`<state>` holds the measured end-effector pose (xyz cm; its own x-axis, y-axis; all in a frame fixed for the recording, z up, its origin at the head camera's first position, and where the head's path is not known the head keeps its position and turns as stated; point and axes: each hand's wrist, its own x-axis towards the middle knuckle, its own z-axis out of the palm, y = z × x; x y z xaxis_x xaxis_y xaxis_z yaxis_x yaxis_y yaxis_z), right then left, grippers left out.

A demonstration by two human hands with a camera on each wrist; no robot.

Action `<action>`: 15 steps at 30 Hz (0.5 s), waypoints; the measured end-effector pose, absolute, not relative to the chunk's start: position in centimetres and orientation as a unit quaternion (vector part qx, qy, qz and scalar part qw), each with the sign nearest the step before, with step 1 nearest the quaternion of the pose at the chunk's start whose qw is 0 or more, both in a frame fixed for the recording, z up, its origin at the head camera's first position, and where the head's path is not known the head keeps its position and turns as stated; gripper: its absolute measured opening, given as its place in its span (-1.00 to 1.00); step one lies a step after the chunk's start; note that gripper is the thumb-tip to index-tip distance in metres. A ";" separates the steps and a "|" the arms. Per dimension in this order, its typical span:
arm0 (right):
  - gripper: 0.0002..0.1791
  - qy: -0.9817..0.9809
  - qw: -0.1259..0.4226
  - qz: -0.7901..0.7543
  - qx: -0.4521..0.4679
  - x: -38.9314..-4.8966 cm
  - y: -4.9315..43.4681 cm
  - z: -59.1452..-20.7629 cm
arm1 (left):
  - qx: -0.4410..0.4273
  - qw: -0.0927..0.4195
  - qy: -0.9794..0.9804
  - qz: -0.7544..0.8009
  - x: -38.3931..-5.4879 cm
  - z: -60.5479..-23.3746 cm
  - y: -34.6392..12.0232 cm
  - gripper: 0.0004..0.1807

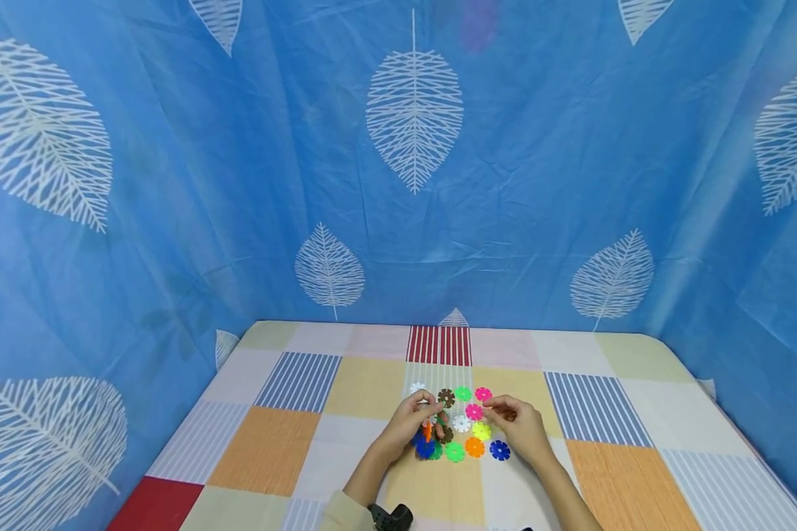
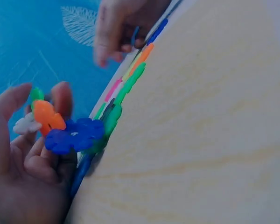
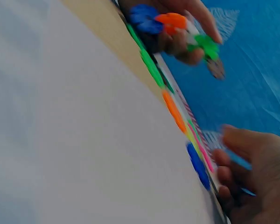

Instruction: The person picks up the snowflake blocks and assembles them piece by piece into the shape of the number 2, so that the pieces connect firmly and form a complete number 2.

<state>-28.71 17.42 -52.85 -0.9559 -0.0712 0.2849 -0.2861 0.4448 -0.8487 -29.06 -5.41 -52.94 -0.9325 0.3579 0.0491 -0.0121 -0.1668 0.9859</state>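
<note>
In the head view my left hand [image 1: 406,422] grips a small chain of joined plastic snowflake discs above the table. In the left wrist view its blue disc [image 2: 74,135] juts out toward the table, beside an orange disc [image 2: 47,117] and a white disc [image 2: 26,124] between the fingers. The right wrist view shows a green disc [image 3: 205,45] and a brown disc [image 3: 215,68] at the chain's other end. My right hand [image 1: 523,430] hovers with bent fingers and nothing visible in them, nearest the pink discs [image 1: 474,411].
Several loose discs lie flat between the hands, among them an orange one [image 1: 474,447], a dark blue one [image 1: 499,450], a yellow one [image 1: 481,431] and a light green one [image 1: 454,451]. A patchwork cloth [image 1: 266,450] covers the table. Blue leaf-print curtains [image 1: 505,184] enclose it.
</note>
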 end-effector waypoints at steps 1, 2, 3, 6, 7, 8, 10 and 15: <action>-0.86 -0.853 0.085 0.503 0.115 -28.7 17.8 -52.8 | 0.132 0.121 0.626 0.759 -29.1 -52.9 -5.4 -0.80; -0.86 -0.860 0.064 0.491 0.126 -28.7 18.1 -52.8 | 0.125 0.119 0.616 0.769 -29.1 -52.9 -5.5 -0.80; -0.84 -0.866 0.045 0.480 0.136 -28.7 18.3 -52.7 | 0.119 0.119 0.604 0.779 -29.2 -52.9 -5.5 -0.80; -0.78 -0.878 0.012 0.449 0.163 -28.7 18.8 -52.5 | 0.096 0.126 0.567 0.808 -29.4 -52.8 -5.5 -0.86; -0.76 -0.881 0.007 0.442 0.170 -28.7 18.8 -52.5 | 0.086 0.129 0.554 0.818 -29.4 -52.7 -5.6 -0.87; -0.75 -0.883 0.004 0.436 0.175 -28.7 18.9 -52.5 | 0.075 0.133 0.538 0.829 -29.5 -52.6 -5.7 -0.86; -0.74 -0.881 0.000 0.437 0.181 -28.7 18.8 -52.5 | 0.054 0.142 0.501 0.852 -29.6 -52.4 -6.0 -0.79; -0.72 -0.856 0.011 0.491 0.161 -28.6 18.4 -52.5 | 0.042 0.163 0.406 0.898 -29.4 -51.6 -6.3 -0.87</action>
